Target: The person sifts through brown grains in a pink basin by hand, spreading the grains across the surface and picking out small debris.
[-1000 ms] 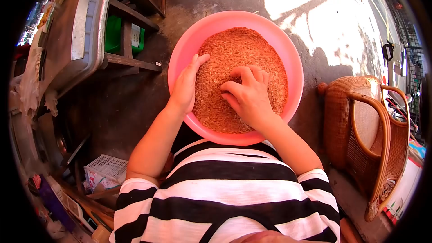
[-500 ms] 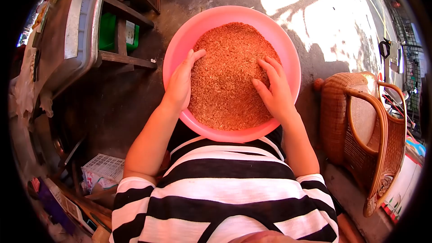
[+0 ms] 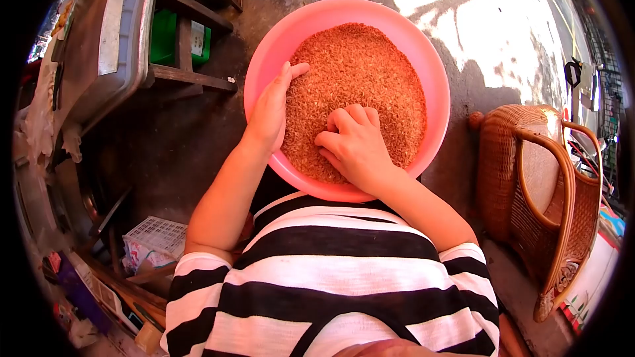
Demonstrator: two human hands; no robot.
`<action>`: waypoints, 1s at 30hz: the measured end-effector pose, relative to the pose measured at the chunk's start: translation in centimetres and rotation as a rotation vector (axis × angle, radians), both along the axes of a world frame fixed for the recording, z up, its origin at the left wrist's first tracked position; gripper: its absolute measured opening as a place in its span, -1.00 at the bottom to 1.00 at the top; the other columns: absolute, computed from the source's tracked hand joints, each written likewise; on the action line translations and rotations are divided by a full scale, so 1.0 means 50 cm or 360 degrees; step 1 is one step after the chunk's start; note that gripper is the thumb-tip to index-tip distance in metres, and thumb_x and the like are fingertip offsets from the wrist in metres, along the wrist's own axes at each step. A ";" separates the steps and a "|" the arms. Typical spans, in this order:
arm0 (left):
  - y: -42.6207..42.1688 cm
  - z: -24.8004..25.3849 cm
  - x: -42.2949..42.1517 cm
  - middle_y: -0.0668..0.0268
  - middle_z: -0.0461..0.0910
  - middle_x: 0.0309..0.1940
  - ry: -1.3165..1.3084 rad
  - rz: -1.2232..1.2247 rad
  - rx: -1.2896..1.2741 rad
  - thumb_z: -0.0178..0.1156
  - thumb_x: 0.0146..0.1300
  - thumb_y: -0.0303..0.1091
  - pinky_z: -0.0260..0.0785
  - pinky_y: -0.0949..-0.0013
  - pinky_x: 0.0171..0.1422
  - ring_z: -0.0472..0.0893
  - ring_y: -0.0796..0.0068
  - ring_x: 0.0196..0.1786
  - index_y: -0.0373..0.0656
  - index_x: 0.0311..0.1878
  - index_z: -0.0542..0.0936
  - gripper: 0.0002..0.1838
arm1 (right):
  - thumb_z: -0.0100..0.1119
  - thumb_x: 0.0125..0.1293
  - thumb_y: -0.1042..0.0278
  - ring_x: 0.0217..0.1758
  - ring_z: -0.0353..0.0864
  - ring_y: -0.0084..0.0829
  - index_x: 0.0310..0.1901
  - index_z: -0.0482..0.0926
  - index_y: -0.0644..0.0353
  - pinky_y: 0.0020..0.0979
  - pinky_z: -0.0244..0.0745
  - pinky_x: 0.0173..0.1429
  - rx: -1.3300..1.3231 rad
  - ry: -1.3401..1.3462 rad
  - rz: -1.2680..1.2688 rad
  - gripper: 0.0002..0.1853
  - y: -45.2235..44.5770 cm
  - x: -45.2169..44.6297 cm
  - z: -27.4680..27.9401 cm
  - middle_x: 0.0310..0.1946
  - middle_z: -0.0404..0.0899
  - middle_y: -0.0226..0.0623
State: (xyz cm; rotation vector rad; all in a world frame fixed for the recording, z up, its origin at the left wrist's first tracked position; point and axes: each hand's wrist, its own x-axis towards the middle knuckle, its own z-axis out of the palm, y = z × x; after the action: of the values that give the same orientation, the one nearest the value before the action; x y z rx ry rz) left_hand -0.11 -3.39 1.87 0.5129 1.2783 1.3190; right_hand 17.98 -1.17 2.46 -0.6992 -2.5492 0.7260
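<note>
A round pink basin (image 3: 433, 46) rests at my lap, holding a broad bed of loose reddish-brown grain (image 3: 370, 66). Along the basin's left inner side, my left hand (image 3: 271, 107) lies with its fingers stretched out and the fingertips over the grain. It holds nothing that I can see. My right hand (image 3: 358, 145) is down at the grain's surface, near the middle and toward me. Its fingers are curled, with the tips pressed into the grain and partly hidden.
To the right stands a brown wicker chair (image 3: 509, 178). A wooden frame (image 3: 192, 78) with a green container (image 3: 163, 38) is at upper left. At lower left sits a white plastic basket (image 3: 157, 237). Sunlight falls on the floor (image 3: 489, 20) beyond the basin.
My right hand has moved left from the basin's right side toward the middle, and its fingers have curled into the grain. My left hand stays at the left side. The view has shifted slightly.
</note>
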 end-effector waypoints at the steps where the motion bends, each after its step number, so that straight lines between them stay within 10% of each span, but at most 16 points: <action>1: 0.000 -0.001 0.000 0.17 0.42 0.23 -0.0004 -0.0004 0.0016 -0.25 0.56 0.04 0.02 0.33 0.49 0.30 0.42 0.36 -0.39 0.23 0.44 -0.38 | 0.27 -0.01 0.40 -0.12 0.36 -0.32 -0.48 0.59 0.00 -0.25 0.20 0.06 0.0027 -0.0005 0.0003 -0.95 0.001 0.000 -0.002 -0.36 0.39 -0.43; 30: 0.000 0.010 -0.001 0.20 0.44 0.21 -0.0043 0.0000 0.0012 -0.21 0.54 0.09 -0.02 0.32 0.50 0.29 0.42 0.35 -0.34 0.19 0.50 -0.38 | 0.30 -0.04 0.45 -0.11 0.41 -0.32 -0.44 0.59 -0.01 -0.23 0.22 0.04 -0.0170 0.0106 0.0114 -0.88 0.011 -0.002 0.032 -0.31 0.47 -0.44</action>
State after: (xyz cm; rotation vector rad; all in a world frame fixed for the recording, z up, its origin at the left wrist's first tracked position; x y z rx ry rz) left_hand -0.18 -3.38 2.36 0.4985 1.2515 1.3269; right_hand 17.86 -0.63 4.05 -0.6094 -2.5006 0.8996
